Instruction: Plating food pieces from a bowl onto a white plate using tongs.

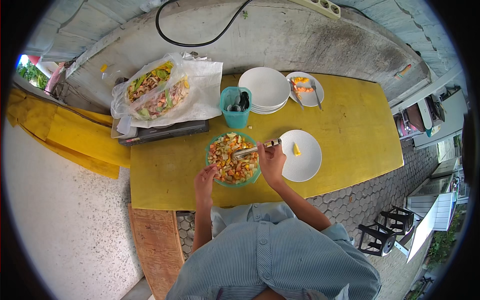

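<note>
My right hand (271, 164) grips metal tongs (247, 151), whose tips rest in chopped mixed fruit (231, 159) of orange, yellow and pale pieces. A green plastic bowl (239, 185) holds the fruit on the yellow table (168, 187). At the bowl's left rim is my left hand (204, 184), its fingers bent over the edge and touching it. Just right of my right hand, a white plate (305, 167) carries one small yellow piece (296, 149).
Behind the bowl stand a teal container (235, 116) of cutlery and stacked white plates (262, 88). Another plate (318, 80) has fruit, a fork (317, 93) and a knife (296, 95). A plastic bag (122, 103) of fruit scraps lies at back left, above a black device (168, 131).
</note>
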A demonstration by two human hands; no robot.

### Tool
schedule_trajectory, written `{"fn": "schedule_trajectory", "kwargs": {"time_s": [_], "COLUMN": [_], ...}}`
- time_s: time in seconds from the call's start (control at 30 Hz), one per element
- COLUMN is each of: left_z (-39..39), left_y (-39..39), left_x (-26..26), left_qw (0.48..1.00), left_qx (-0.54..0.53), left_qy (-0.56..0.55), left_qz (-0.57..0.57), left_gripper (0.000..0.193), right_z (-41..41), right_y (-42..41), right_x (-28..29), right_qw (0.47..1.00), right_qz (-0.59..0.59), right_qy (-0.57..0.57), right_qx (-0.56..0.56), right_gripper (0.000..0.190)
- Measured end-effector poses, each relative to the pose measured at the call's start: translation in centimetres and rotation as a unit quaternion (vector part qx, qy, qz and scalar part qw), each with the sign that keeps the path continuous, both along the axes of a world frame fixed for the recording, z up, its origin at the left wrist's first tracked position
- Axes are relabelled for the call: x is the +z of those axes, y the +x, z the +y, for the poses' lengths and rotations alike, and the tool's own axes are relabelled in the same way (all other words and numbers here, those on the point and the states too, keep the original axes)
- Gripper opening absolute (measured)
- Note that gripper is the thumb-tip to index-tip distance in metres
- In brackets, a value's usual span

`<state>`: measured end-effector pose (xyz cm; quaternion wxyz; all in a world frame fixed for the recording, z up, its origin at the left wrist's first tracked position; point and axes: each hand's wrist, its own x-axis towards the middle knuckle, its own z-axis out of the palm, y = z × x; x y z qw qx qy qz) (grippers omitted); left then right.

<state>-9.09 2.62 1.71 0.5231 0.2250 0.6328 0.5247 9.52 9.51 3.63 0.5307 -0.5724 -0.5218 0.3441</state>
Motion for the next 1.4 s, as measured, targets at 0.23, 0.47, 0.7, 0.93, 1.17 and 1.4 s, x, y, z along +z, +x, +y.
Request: {"fn": "schedule_trajectory", "kwargs": {"time_s": [0.23,0.47,0.7,0.93,1.17,1.4], "left_z": [-0.1,-0.3,0.1,0.1,0.0,0.2], "left_y": [-0.4,-0.7,-0.3,-0.3,-0.4,0.1], "left_x": [-0.1,0.2,0.3,-0.9,-0.9,0.2], "left_qw": [1.000,1.000,0.999,1.000,1.000,1.000], "left_qx": [0.010,0.011,0.007,0.000,-0.002,-0.007], "left_qy": [-0.009,-0.015,-0.028,-0.006,-0.005,-0.024], "left_qz": [-0.007,0.009,0.018,-0.001,0.004,0.011], "left_gripper": [0.022,0.021,0.021,0.022,0.023,0.023], "right_z": [1.1,3.0,4.3,3.1,2.8,2.6], "right_y": [1.1,5.9,14.3,17.5,16.9,18.0], "right_x": [-0.7,3.6,5.5,2.8,1.2,0.9], "right_qw": [0.996,0.987,0.999,0.963,0.970,0.980], "right_qz": [0.086,0.147,-0.019,-0.269,-0.239,-0.191], "right_qy": [-0.011,-0.019,0.007,-0.030,-0.043,0.015], "right_qx": [-0.010,0.054,0.032,-0.004,-0.023,-0.058], "right_gripper": [0.019,0.019,0.016,0.021,0.022,0.023]}}
